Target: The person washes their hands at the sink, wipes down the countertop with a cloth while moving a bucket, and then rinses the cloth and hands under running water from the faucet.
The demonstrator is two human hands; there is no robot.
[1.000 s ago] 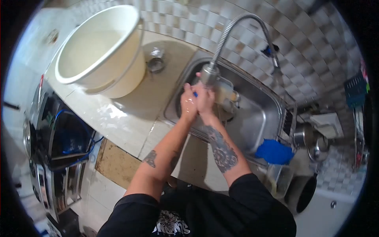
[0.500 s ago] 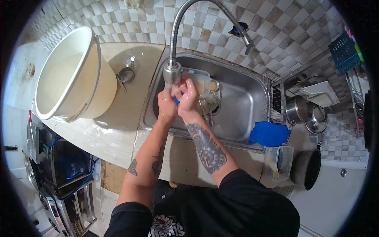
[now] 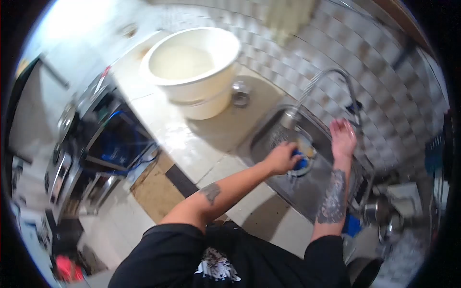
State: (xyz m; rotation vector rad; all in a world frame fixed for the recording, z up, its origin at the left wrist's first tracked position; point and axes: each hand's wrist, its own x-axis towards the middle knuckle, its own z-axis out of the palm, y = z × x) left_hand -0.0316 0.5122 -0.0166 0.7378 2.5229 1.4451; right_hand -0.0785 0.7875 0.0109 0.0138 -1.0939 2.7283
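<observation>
My left hand [image 3: 282, 158] is over the sink with its fingers curled round a small blue item [image 3: 300, 161], whose kind is blurred and partly hidden. Water runs from the faucet head [image 3: 290, 117] close beside that hand. Raised over the right part of the sink [image 3: 307, 200], my right hand [image 3: 344, 137] is wet and open, fingers stretched out, holding nothing. A clear plastic container [image 3: 303, 139] sits in the sink beyond my left hand, with other dishes that are hard to make out.
A big cream bucket [image 3: 201, 103] stands on the counter left of the sink, with a small metal cup [image 3: 241, 100] beside it. The faucet's flexible hose [image 3: 331, 71] arches behind my right hand. Pots [image 3: 374, 211] and a blue cloth [image 3: 353, 225] lie to the right.
My hands were together under the faucet and are now apart. The left keeps the blue item; the right has moved right, fingers out. The view has swung left and is blurred.
</observation>
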